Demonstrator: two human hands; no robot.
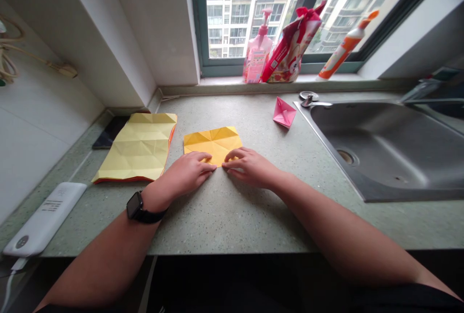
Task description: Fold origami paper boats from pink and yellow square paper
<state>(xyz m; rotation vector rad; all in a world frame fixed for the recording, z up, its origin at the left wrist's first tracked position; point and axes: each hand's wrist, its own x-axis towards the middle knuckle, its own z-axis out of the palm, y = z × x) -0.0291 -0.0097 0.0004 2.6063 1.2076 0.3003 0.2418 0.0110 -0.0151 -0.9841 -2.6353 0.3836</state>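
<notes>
A creased orange-yellow square of paper [212, 141] lies on the speckled countertop [235, 216]. My left hand [186, 173] and my right hand [248, 165] both rest at its near edge, fingertips curled and pinching the paper's near corner between them. A black watch sits on my left wrist. A stack of pale yellow creased sheets [139, 146] with orange undersides lies to the left of the paper.
A folded pink paper shape [283, 112] stands near a steel sink [384, 148] at right. A pink pump bottle [256, 54], a red pouch [292, 47] and an orange bottle [342, 49] stand on the windowsill. A phone [108, 131] and white power bank [45, 218] lie left.
</notes>
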